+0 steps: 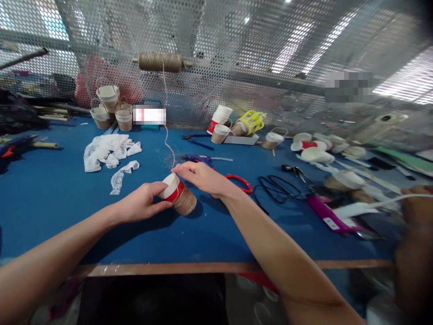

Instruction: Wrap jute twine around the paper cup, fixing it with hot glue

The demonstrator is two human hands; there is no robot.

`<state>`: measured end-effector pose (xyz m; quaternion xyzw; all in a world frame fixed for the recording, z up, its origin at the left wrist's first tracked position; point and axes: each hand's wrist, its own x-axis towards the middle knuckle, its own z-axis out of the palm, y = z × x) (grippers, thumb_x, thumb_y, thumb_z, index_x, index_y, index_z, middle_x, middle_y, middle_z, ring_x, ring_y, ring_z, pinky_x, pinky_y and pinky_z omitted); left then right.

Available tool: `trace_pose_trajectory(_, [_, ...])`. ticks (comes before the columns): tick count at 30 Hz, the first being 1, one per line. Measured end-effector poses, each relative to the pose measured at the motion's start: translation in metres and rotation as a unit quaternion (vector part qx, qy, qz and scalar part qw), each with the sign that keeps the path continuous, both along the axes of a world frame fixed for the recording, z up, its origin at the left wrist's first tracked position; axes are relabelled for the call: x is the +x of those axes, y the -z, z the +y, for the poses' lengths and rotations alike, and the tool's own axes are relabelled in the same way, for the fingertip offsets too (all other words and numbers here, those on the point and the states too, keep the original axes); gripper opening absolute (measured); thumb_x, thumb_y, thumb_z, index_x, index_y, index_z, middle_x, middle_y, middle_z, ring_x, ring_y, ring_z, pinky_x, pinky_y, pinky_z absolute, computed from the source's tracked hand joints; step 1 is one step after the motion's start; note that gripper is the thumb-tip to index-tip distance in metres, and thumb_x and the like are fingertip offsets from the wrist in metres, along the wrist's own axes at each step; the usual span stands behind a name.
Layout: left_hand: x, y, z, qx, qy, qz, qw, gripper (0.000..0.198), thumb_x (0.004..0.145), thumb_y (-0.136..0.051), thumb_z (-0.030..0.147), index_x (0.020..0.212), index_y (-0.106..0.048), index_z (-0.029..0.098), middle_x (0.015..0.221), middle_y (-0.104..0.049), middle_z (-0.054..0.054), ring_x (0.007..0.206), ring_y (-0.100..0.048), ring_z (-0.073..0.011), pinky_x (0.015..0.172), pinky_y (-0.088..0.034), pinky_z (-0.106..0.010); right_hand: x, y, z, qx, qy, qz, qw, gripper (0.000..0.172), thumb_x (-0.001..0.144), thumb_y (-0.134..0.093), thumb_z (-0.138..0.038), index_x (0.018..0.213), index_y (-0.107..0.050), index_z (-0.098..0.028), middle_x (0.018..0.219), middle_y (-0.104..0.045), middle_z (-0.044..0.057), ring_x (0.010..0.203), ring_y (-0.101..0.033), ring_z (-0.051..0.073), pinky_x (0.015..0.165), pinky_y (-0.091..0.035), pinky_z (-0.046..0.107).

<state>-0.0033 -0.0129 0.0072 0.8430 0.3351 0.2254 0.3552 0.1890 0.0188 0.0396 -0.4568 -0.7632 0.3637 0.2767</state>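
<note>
A paper cup (176, 191), white and red at the rim end, lies tilted above the blue table with its lower part wound in brown twine (185, 202). My left hand (149, 201) grips it near the rim, thumb above and fingers below. At the cup's upper side my right hand (199, 177) is closed, its thumb and fingertips pinching the strand of twine (167, 137). That strand runs up to a spool of twine (159, 62) mounted on the mesh. Behind my right hand lies a blue glue gun (198, 159), partly hidden.
White lace (106, 151) lies on the left, with finished small baskets (108, 97) behind. Pliers (199, 141), red-handled scissors (241, 183), a black cable (277, 188) and a purple box (329, 214) are on the table. Another person's blurred arm (414, 243) is at right.
</note>
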Motion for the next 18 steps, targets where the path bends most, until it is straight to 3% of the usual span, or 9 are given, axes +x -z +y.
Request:
trace_pose_trajectory(2, [0.000, 0.000, -0.002, 0.002, -0.001, 0.004, 1.000, 0.018, 0.081, -0.050, 0.026, 0.089, -0.057, 0.012, 0.083, -0.063, -0.006, 0.074, -0.056, -0.0174, 0.070, -0.044, -0.029, -0.009, 0.000, -0.006, -0.010, -0.039, 0.010, 0.999, 0.026, 0.074, -0.059, -0.042, 0.082, -0.066, -0.018, 0.094, -0.065, 0.005, 0.087, -0.058, 0.017, 0.075, -0.042, 0.027])
trace_pose_trajectory(5, [0.001, -0.003, -0.004, -0.011, -0.006, 0.007, 1.000, 0.019, 0.080, -0.050, 0.027, 0.089, -0.057, 0.011, 0.081, -0.063, -0.005, 0.072, -0.056, -0.0172, 0.069, -0.044, -0.029, -0.016, -0.001, -0.011, -0.003, -0.013, 0.071, 0.997, 0.018, 0.073, -0.060, -0.032, 0.079, -0.063, -0.016, 0.102, -0.061, 0.007, 0.089, -0.057, 0.015, 0.078, -0.042, 0.028])
trace_pose_trajectory(8, [0.000, -0.007, -0.005, -0.054, -0.004, -0.012, 0.998, 0.022, 0.080, -0.051, 0.028, 0.091, -0.058, 0.011, 0.085, -0.065, -0.006, 0.075, -0.057, -0.0183, 0.072, -0.045, -0.030, -0.012, -0.004, -0.016, 0.001, 0.026, 0.124, 0.992, 0.016, 0.072, -0.060, -0.031, 0.073, -0.061, -0.015, 0.089, -0.062, 0.004, 0.076, -0.056, 0.011, 0.071, -0.044, 0.026])
trace_pose_trajectory(12, [-0.001, -0.010, -0.005, -0.119, 0.002, -0.057, 0.991, 0.026, 0.080, -0.052, 0.030, 0.097, -0.058, 0.011, 0.093, -0.066, -0.007, 0.083, -0.059, -0.0199, 0.077, -0.045, -0.031, 0.004, -0.011, -0.027, 0.010, 0.061, 0.123, 0.990, 0.017, 0.072, -0.062, -0.033, 0.073, -0.063, -0.016, 0.067, -0.060, -0.001, 0.059, -0.051, 0.008, 0.060, -0.043, 0.024])
trace_pose_trajectory(18, [0.000, -0.010, -0.006, -0.179, 0.004, -0.095, 0.979, 0.026, 0.079, -0.054, 0.029, 0.098, -0.058, 0.012, 0.092, -0.067, -0.006, 0.080, -0.060, -0.0183, 0.075, -0.047, -0.029, 0.012, -0.008, -0.036, 0.019, 0.126, 0.137, 0.982, 0.018, 0.069, -0.066, -0.032, 0.078, -0.066, -0.017, 0.066, -0.061, 0.000, 0.053, -0.048, 0.008, 0.054, -0.043, 0.024])
